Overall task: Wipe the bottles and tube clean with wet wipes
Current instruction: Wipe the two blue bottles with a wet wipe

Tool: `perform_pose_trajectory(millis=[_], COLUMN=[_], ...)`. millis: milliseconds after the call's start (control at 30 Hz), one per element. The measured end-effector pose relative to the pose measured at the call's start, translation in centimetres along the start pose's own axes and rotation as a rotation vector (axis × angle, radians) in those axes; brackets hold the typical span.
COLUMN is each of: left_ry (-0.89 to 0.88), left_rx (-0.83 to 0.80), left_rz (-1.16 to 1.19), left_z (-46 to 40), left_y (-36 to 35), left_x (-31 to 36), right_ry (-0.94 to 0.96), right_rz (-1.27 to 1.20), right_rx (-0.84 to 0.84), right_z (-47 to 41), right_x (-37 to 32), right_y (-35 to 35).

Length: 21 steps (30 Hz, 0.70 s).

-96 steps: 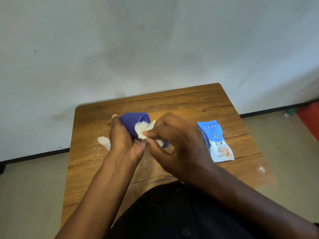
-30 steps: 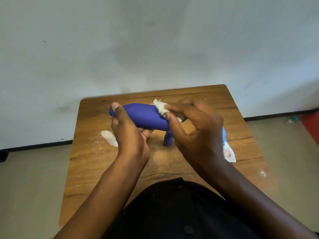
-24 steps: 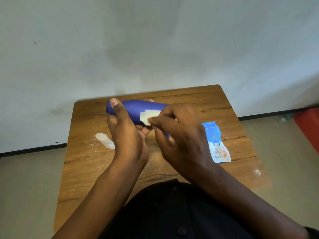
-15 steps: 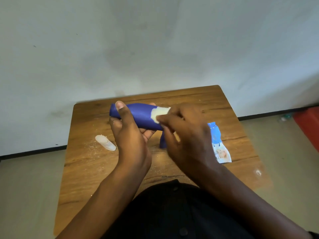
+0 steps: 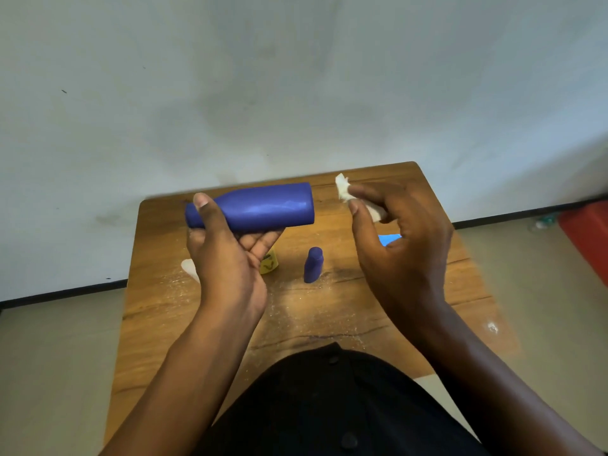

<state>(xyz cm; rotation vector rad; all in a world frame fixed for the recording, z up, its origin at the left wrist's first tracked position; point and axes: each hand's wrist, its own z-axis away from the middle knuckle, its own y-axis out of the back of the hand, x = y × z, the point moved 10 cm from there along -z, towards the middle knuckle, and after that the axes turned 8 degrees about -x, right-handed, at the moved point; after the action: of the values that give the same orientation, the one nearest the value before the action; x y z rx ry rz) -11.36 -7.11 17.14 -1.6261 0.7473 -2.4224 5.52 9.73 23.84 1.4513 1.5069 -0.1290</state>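
My left hand (image 5: 227, 258) grips a large blue bottle (image 5: 263, 207), held sideways above the table with its base pointing right. To its right, my right hand (image 5: 399, 245) pinches a crumpled white wet wipe (image 5: 358, 199), a short gap away from the bottle's base. A small blue bottle (image 5: 313, 264) stands upright on the wooden table (image 5: 329, 311) between my hands. A yellow item (image 5: 269, 263) peeks out from behind my left palm; I cannot tell what it is. A blue wipes packet (image 5: 390, 239) lies mostly hidden behind my right hand.
A white scrap (image 5: 189, 269) lies on the table left of my left hand. White dust specks cover the table's middle. A pale wall rises behind the table. A red object (image 5: 589, 238) sits on the floor at far right.
My right hand has pulled the wipe off the big bottle and moved right, away from its base. The small blue bottle on the table is now fully in sight.
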Motion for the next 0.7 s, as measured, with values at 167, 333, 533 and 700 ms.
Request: perform_pose_trajectory(millis=[167, 333, 533, 700], left_ry=[0.031, 0.098, 0.093, 0.137], left_rx=[-0.076, -0.137, -0.323, -0.425], left_rz=[-0.091, -0.154, -0.314, -0.328], left_z=[0.5, 0.1, -0.2, -0.1], left_y=[-0.9, -0.9, -2.3, -2.9], left_x=[-0.9, -1.0, -0.2, -0.9], right_ry=[0.276, 0.427, -0.157, -0.467], right_rz=[0.061, 0.224, -0.3, -0.656], right_rx=[-0.207, -0.311, -0.382, -0.423], right_z=[0.7, 1.6, 0.1, 0.5], right_x=[-3.6, -4.3, 0.8, 3.3], right_y=[-3.4, -5.1, -4.4, -5.1])
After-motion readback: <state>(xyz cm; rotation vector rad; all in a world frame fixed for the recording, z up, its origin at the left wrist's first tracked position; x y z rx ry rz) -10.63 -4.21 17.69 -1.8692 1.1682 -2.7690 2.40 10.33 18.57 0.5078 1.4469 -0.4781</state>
